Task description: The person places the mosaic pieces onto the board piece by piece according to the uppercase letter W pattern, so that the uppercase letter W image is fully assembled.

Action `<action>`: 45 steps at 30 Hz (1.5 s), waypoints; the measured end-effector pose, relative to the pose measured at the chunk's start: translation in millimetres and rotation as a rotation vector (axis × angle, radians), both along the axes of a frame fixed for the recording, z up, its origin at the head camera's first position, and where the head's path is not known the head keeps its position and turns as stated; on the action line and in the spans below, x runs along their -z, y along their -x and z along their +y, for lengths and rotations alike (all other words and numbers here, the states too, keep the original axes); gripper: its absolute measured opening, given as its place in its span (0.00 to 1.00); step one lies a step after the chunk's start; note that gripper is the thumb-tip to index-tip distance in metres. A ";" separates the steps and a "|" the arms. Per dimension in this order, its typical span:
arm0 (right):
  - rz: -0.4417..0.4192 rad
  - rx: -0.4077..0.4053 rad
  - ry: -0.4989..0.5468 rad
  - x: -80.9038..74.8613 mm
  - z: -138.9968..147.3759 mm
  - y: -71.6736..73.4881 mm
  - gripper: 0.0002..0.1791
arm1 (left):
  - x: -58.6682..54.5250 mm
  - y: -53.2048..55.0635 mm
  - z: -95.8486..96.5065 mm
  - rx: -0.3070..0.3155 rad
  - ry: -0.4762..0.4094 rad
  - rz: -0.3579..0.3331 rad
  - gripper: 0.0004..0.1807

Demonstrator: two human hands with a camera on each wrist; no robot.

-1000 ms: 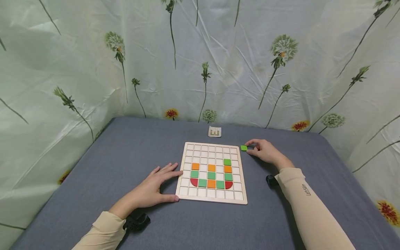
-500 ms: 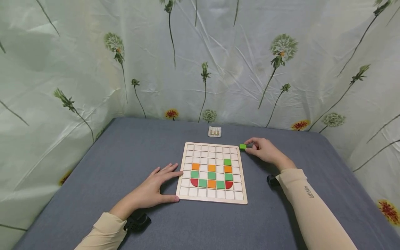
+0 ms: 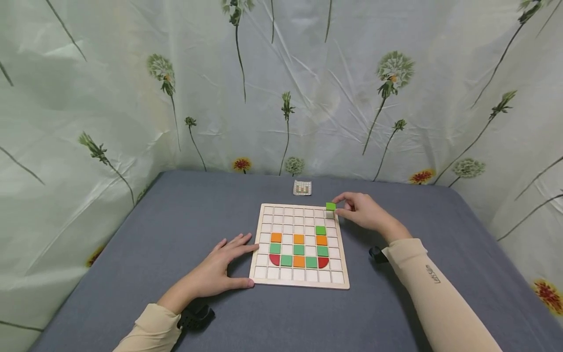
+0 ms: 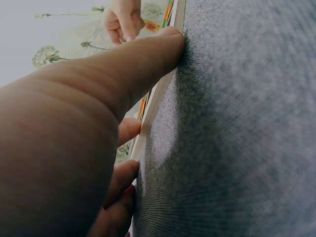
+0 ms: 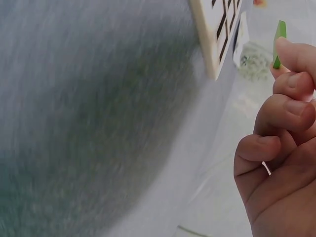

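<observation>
A light wooden grid board (image 3: 299, 284) lies on the cloth-covered table, with orange, green and red tiles set in some of its cells. Between thumb and forefinger my right hand (image 3: 362, 211) pinches a bright green square tile (image 3: 331, 207), held above the board's far right corner. In the right wrist view the tile (image 5: 280, 44) appears edge-on, off the table, and the other fingers are curled in. My left hand (image 3: 215, 271) rests at the board's left edge with fingers spread, thumb touching the near left corner. The left wrist view shows the thumb (image 4: 148, 57) against the board's side.
A small card (image 3: 302, 188) printed with a grid pattern lies behind the board. Grey cloth (image 3: 198, 210) covers the table, and a floral curtain (image 3: 264, 88) hangs along its far side. Black wrist cameras sit on both wrists.
My right hand has moved left with the green tile, from beside the board to over its far right corner. The left hand stays at the board's edge.
</observation>
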State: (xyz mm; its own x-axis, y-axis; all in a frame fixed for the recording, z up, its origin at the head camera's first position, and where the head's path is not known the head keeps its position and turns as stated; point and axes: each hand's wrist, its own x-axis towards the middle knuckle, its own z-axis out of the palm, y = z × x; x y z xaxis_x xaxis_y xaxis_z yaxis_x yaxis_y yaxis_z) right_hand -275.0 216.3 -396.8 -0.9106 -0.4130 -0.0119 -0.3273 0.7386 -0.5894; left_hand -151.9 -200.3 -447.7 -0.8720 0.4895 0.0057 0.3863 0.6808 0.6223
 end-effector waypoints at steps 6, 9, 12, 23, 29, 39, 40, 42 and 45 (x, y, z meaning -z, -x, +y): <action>-0.004 -0.035 0.002 -3.3 -19.2 -5.0 0.17 | 1.4 0.2 -2.3 -0.007 -0.004 0.002 0.46; 0.001 -0.063 0.014 -3.6 -30.5 -8.4 0.17 | 2.0 -1.3 -4.7 -0.008 0.000 0.004 0.46; 0.000 -0.090 0.027 -4.4 -41.8 -11.8 0.17 | 1.6 -2.6 -6.3 -0.015 0.000 -0.003 0.46; -0.036 -0.127 0.061 -3.6 -69.9 -13.8 0.18 | -1.2 -0.6 -3.6 -0.002 0.001 0.002 0.46; -0.062 -0.133 0.057 -1.5 -83.4 -14.6 0.17 | 1.0 0.3 -2.6 0.003 -0.003 0.003 0.46; -0.107 -0.153 0.072 4.5 -101.6 -12.7 0.16 | 0.7 1.3 -1.6 -0.002 0.008 -0.010 0.46; -0.111 -0.154 0.073 5.1 -103.1 -12.6 0.16 | 0.6 1.2 -1.7 -0.002 0.007 -0.012 0.46; -0.113 -0.156 0.073 5.8 -106.0 -12.7 0.16 | 0.5 1.2 -1.9 0.000 0.006 -0.015 0.46; -0.121 -0.162 0.072 8.0 -109.9 -11.3 0.16 | 0.3 0.9 -1.9 0.001 0.002 -0.014 0.46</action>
